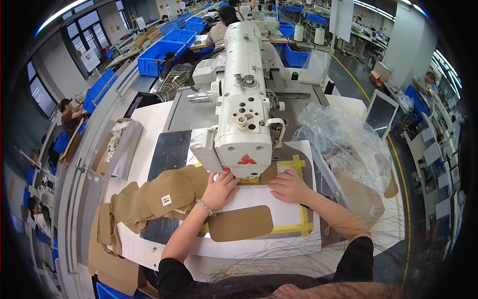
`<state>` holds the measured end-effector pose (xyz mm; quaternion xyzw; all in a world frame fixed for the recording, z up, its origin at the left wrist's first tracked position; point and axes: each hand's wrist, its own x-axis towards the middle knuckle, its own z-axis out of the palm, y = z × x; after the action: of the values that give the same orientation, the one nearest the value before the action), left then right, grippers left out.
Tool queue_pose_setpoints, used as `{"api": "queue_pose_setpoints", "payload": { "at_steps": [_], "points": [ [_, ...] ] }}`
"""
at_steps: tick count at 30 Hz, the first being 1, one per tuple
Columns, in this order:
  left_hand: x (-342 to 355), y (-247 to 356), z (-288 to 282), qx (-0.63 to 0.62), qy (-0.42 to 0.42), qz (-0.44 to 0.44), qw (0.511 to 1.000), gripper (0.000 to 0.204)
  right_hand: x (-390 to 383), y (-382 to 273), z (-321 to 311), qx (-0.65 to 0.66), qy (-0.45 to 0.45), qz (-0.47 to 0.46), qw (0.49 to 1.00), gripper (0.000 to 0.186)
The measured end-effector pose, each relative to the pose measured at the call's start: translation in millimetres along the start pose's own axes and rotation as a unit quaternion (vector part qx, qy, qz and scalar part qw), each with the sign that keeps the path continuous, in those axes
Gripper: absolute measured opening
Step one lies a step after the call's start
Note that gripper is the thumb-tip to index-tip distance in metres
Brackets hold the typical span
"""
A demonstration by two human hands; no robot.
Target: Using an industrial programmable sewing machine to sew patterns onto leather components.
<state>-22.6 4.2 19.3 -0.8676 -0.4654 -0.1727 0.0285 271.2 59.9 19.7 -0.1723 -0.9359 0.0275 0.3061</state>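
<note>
My left hand and my right hand lie flat, fingers spread, on a white sheet just in front of the head of a white industrial sewing machine. The sheet rests on a grey template edged with yellow tape. A rounded tan fabric piece lies on the sheet between my forearms. To the left of my left hand sits a fanned pile of tan cut pieces, one with a small white label.
Crumpled clear plastic lies right of the machine, near a tablet screen. A cardboard box stands at the left. Blue crates and other seated workers are farther back. Two thread cones stand behind.
</note>
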Motion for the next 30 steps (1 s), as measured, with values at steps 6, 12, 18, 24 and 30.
{"api": "queue_pose_setpoints", "payload": {
  "at_steps": [6,12,18,24,30],
  "points": [
    [-4,-18,-7,0.013,-0.007,-0.153,0.988,0.034,1,4,-6,-0.093,-0.032,0.070,0.993,0.013],
    [5,-8,2,-0.048,-0.017,-0.225,0.973,0.044,5,-2,-12,-0.130,-0.071,0.120,0.982,0.011],
    [20,0,-4,-0.167,-0.068,-0.266,0.947,0.029,0,-9,-15,-0.165,-0.120,0.149,0.968,0.007],
    [21,5,7,-0.292,0.021,-0.296,0.909,0.014,-5,1,-4,-0.159,-0.131,0.155,0.966,0.005],
    [22,-12,18,-0.606,0.074,-0.399,0.684,0.005,5,14,-2,0.157,-0.057,0.380,0.910,0.010]
  ]
}}
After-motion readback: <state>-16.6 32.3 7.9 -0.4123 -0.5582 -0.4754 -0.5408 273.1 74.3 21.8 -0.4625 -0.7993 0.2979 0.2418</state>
